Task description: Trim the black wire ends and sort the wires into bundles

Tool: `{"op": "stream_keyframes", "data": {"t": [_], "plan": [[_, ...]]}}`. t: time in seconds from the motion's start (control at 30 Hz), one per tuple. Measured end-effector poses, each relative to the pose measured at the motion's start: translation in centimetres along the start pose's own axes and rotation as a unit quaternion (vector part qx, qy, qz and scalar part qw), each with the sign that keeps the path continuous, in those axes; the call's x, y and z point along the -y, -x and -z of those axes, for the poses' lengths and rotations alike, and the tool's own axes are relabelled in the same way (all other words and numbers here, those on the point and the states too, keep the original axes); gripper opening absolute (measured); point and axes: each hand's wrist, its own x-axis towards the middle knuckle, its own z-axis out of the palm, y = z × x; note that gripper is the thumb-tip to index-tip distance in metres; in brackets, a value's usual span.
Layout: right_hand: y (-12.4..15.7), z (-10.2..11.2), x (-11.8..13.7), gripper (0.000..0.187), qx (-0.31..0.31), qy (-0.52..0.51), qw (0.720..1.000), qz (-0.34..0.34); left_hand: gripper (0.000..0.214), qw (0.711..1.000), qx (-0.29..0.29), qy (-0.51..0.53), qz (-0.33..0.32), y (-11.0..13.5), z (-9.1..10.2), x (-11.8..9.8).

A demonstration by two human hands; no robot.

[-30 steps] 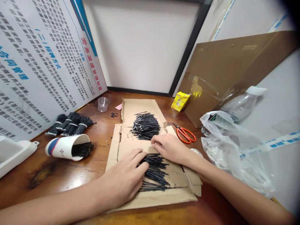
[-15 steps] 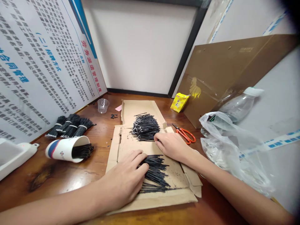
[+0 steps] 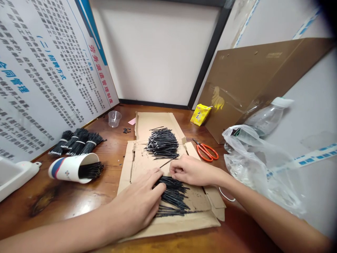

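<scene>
My left hand [image 3: 144, 196] lies over the left ends of the nearer spread of black wires [image 3: 173, 196], thumb and fingers stretched out and apart. Its palm side is hidden. My right hand [image 3: 193, 169] is closed just above that spread, its fingers curled in a pinch. From its fingertips a single thin black wire [image 3: 167, 162] slants down to the left, between the two groups. Farther off, a dense pile of black wires [image 3: 162, 143] lies on the unfolded cardboard [image 3: 151, 121], some ends shining white.
Left are tied wire bundles [image 3: 79, 141], a tipped paper cup [image 3: 64, 169] with wires inside, and a clear plastic cup [image 3: 114, 118]. Right are red-handled scissors [image 3: 207, 151], a yellow packet [image 3: 200, 115], a plastic bag [image 3: 247, 158], a bottle [image 3: 268, 116] and a brown box [image 3: 244, 77].
My right hand has come back from the far pile toward the nearer wires, a single wire now showing at its fingertips. My left hand has stayed nearly in place.
</scene>
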Motion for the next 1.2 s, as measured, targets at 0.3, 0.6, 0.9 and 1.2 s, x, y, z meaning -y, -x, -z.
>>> {"op": "stream_keyframes", "data": {"t": [0.3,0.6,0.9,1.2], "plan": [[-0.7,-0.9,-1.4,0.016,-0.097,0.158,0.981,-0.056,0.023,1.0,-0.013,0.014,-0.009,-0.5,0.3,-0.1],[-0.1,-0.5,0.1,0.016,-0.041,0.071,0.997,0.006,0.025,1.0,-0.011,0.01,-0.004,-0.2,0.2,-0.1],[-1.2,-0.8,-2.1,0.021,-0.133,0.171,0.972,-0.086,0.024,1.0,-0.012,0.001,-0.013,-0.5,0.5,-0.2],[-0.9,-1.0,-1.5,0.019,-0.098,0.249,0.959,-0.097,0.023,1.0,0.002,-0.01,-0.014,-0.5,0.4,-0.1]]}}
